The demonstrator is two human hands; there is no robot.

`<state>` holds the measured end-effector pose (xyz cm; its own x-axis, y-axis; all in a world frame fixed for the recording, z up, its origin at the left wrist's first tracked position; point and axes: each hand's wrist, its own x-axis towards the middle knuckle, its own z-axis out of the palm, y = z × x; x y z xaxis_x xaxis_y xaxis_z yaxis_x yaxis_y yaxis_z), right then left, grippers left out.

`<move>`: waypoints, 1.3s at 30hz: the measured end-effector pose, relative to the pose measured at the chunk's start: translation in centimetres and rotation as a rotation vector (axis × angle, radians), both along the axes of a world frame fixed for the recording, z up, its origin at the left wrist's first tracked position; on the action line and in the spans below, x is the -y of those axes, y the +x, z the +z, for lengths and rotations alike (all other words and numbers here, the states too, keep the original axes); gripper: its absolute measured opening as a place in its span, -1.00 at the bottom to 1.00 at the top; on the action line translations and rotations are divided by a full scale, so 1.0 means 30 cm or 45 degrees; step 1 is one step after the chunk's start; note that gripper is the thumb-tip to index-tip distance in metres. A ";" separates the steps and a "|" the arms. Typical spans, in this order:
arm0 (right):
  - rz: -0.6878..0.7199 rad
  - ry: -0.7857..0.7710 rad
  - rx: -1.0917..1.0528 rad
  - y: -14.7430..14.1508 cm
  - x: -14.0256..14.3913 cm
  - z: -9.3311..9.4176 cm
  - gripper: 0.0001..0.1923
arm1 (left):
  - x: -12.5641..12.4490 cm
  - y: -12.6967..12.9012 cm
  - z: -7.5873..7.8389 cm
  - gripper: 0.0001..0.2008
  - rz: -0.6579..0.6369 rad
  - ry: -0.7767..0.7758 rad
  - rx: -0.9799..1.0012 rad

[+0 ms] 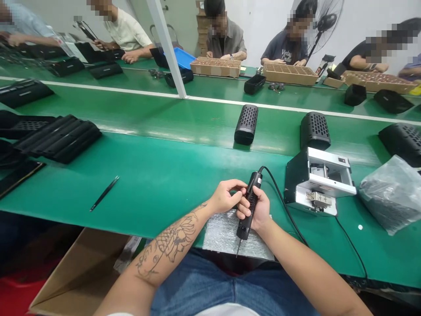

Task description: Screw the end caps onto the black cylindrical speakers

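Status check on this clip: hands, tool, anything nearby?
Right hand gripping electric screwdriver, bit pointing down over foam pad. Left hand pinching near its upper body. Screw feeder sits to the right, apart.

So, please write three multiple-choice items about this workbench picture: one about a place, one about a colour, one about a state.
1. Where does the black tweezers lie?
A. on the green bench, to the left of the hands
B. inside the cardboard box
C. on top of the screw feeder

2. What colour is the tray on the far side of the belt?
A. red
B. blue
C. yellow

3. How is the electric screwdriver held?
A. lying flat on the bench, untouched
B. hanging from a hook
C. gripped in the right hand, bit pointing down, with the left hand touching it

Answers:
1 A: it lies alone on the bare green surface, left of both hands.
2 B: it is bright blue beside the white post.
3 C: right fingers wrap the black body over the foam pad; the left fingertips meet it.
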<state>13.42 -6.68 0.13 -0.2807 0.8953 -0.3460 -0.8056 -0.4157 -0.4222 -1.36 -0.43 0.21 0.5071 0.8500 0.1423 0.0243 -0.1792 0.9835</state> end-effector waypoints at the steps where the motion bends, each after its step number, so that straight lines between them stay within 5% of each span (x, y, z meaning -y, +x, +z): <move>1: 0.002 -0.001 0.000 0.000 0.002 -0.001 -0.64 | -0.001 -0.002 -0.001 -0.64 0.002 0.013 -0.004; 15: -0.014 -0.089 0.217 -0.031 -0.007 -0.024 -0.63 | -0.009 -0.012 -0.005 -0.69 -0.065 -0.117 -0.167; 39: -0.086 -0.209 0.539 -0.054 0.005 0.011 -0.55 | -0.037 -0.045 0.029 -0.72 -0.161 0.078 -0.307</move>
<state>11.81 -6.82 0.46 -0.0268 0.8305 -0.5563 -0.6037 -0.4570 -0.6532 -2.70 0.69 1.07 0.6339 0.7716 0.0538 0.2302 -0.2546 0.9393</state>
